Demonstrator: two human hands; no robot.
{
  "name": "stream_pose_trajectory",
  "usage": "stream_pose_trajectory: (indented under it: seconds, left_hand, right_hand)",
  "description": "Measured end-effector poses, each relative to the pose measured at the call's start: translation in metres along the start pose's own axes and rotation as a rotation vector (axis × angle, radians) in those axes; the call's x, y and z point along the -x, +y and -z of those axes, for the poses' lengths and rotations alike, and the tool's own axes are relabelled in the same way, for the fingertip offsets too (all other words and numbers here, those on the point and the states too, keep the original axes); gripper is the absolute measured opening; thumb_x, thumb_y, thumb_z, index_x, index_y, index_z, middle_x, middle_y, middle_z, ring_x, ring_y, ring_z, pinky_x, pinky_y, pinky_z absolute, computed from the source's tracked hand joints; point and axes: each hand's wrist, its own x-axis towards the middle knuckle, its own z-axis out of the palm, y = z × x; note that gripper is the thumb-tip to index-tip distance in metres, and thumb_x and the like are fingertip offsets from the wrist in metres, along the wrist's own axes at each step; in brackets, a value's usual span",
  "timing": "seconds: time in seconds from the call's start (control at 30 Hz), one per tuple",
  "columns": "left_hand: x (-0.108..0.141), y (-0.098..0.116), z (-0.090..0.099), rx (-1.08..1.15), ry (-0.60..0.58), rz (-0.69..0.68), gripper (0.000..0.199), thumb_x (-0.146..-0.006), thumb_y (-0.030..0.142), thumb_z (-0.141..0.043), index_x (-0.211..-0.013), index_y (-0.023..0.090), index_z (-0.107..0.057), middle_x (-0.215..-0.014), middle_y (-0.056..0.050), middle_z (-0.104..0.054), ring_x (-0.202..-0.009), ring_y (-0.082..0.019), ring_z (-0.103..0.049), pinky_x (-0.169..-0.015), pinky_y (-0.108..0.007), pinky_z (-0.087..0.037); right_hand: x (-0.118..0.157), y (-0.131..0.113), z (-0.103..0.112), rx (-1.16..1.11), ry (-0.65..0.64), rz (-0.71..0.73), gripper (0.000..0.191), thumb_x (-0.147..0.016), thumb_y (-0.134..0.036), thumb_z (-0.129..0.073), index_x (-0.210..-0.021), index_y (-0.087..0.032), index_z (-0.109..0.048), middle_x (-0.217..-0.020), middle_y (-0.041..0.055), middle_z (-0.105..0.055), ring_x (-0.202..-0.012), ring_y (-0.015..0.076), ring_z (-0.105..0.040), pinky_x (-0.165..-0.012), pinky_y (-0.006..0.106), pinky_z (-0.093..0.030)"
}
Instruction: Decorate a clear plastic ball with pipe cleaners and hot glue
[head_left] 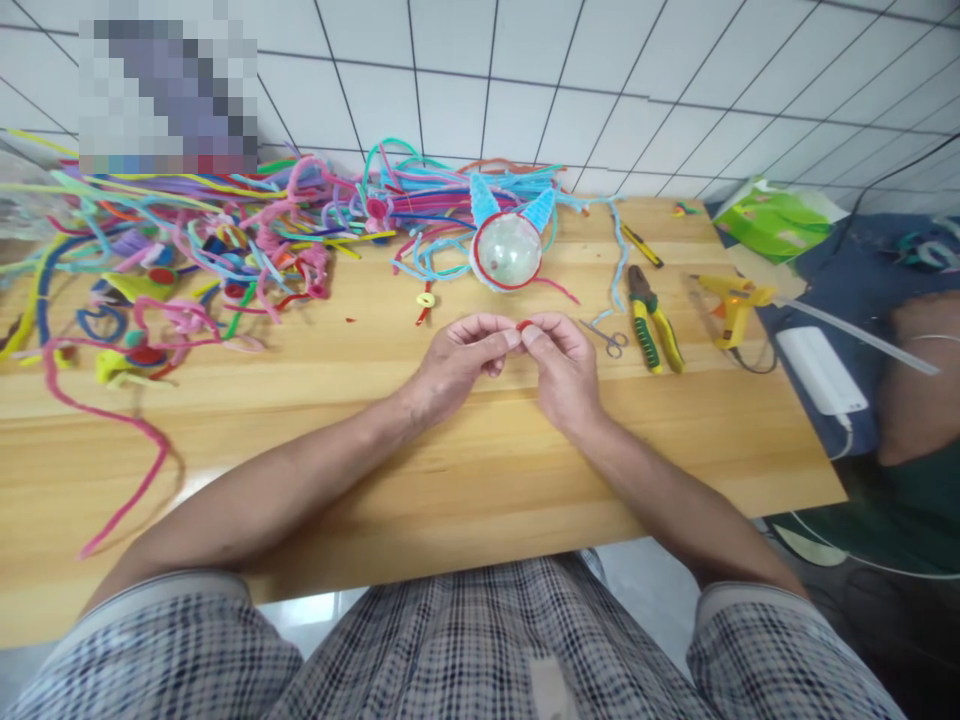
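Over the middle of the wooden table, my left hand (pixel 474 362) and my right hand (pixel 559 368) meet at the fingertips. Between them is a small red piece (pixel 524 326), pinched by the thumbs and fingers of both hands; most of it is covered. Just beyond the hands stands a clear ball with a red rim (pixel 510 250), topped by two blue fuzzy pointed ears (pixel 537 207). A small yellow and red piece (pixel 425 300) lies to the left of the ball. Small scissors (pixel 613 344) rest close to my right hand.
Tangled colorful pipe cleaners (pixel 225 230) cover the table's back left. Pliers (pixel 654 325), a yellow cutter (pixel 642 245) and a yellow glue gun (pixel 729 302) lie at the right. Past the table edge are a white box (pixel 821 370) and another person's arm (pixel 919 385).
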Motion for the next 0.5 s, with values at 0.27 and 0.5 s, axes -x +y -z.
stream_pose_trajectory:
  seconds: [0.27, 0.5]
  left_hand:
    - [-0.005, 0.004, 0.005, -0.012, -0.023, 0.074, 0.05, -0.057, 0.042, -0.113, -0.084, 0.016, -0.08, -0.064, 0.005, -0.071, -0.052, -0.005, -0.058, -0.053, -0.019, -0.045]
    - [-0.008, 0.01, 0.009, -0.039, -0.077, 0.099, 0.057, -0.053, 0.044, -0.116, -0.081, 0.016, -0.075, -0.065, 0.004, -0.073, -0.051, -0.004, -0.057, -0.052, -0.017, -0.043]
  right_hand:
    - [-0.004, -0.004, 0.002, 0.023, -0.019, -0.051, 0.048, -0.081, -0.071, -0.097, -0.085, -0.027, -0.077, -0.078, -0.0018, -0.07, -0.077, 0.0179, -0.066, -0.079, 0.036, -0.06]
    - [-0.007, -0.008, 0.006, 0.034, -0.081, -0.108, 0.056, -0.076, -0.076, -0.098, -0.084, -0.026, -0.074, -0.077, -0.0029, -0.07, -0.072, 0.0159, -0.064, -0.078, 0.034, -0.06]
